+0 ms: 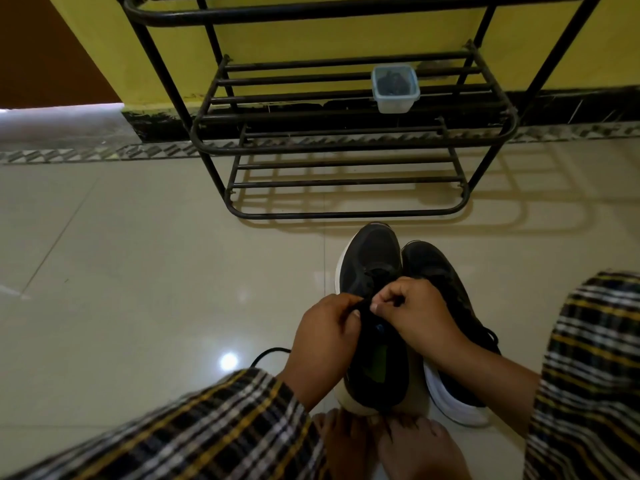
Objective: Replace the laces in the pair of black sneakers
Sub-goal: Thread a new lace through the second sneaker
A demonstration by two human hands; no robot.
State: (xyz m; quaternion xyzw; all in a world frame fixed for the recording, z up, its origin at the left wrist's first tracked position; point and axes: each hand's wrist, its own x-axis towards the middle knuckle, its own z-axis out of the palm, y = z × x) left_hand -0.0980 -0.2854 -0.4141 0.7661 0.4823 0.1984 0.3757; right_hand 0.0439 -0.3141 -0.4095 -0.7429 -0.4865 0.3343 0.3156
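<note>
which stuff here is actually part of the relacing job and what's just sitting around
Part of the job:
- left sneaker, on the floor
- right sneaker beside it
- black lace, pinched by left hand and right hand
- loose black lace on the floor

Just lying about:
- metal shoe rack against the wall
- plastic container on its shelf, dark contents unclear

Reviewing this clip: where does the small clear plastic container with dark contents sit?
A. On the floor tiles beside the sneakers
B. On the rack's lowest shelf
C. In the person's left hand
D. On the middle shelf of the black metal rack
D. The clear plastic container rests on the bars of the black metal rack's middle shelf against the yellow wall, well beyond the sneakers, while the left hand and right hand both pinch a black lace.
</note>
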